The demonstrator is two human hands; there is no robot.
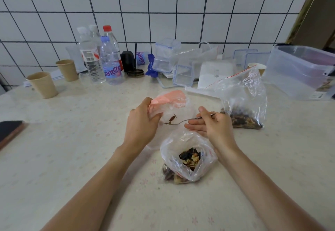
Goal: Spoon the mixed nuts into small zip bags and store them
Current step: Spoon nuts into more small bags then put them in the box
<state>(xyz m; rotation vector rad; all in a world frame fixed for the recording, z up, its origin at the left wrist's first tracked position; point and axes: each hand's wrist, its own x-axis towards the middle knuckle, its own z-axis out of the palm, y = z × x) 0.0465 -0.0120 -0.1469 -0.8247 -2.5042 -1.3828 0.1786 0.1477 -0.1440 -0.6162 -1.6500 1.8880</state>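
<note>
nuts ride the spoon [181, 122] into a small zip bag [172, 104] that the left hand [141, 122] grips open; right hand [210, 124] pinches the handle. source bag [188, 158] is far from empty; 1 bag [243, 102] stands filled behind, unsealed.

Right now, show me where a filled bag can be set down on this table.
Free: the stretch between the phone and the left hand, in front of the paper cups; also the near right of the table, beyond the right hand. Crowded: the back row by the wall, bottles to storage bin.
</note>
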